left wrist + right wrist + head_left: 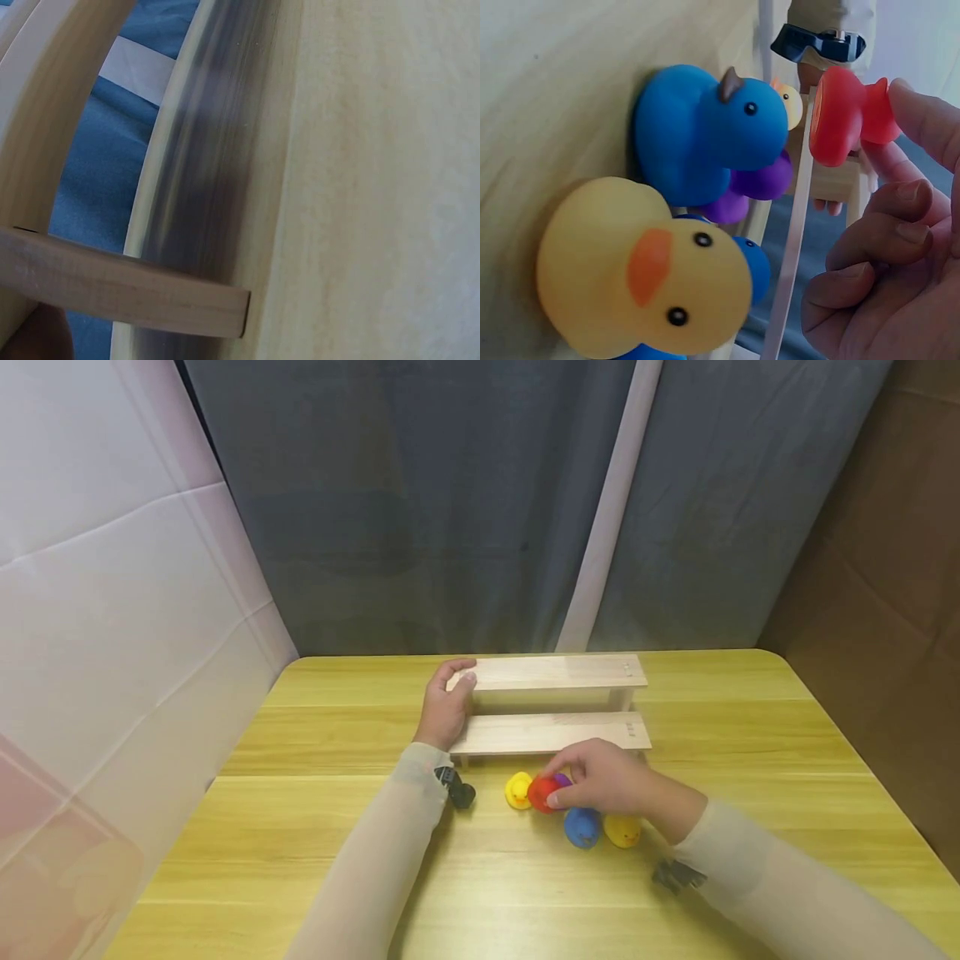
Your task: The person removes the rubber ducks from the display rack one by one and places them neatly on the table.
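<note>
A two-step wooden stand has an upper board [562,672] and a lower board [551,732]. My left hand [445,706] grips the upper board's left end, thumb on top. In the left wrist view only a fingertip shows, beside a wooden leg [127,289]. Between thumb and fingers my right hand [615,781] pinches a red rubber duck [840,116], raised above the other ducks in the right wrist view. Below that hand are a blue duck [679,131], a yellow duck [641,270] and a partly hidden purple duck [761,180].
Another yellow duck [518,790] sits left of the red one, in front of the stand. More blue shows behind the nearest yellow duck in the right wrist view. Beyond the wooden table [315,718] hangs a grey curtain [420,527]; a white wall covering [112,568] rises at left.
</note>
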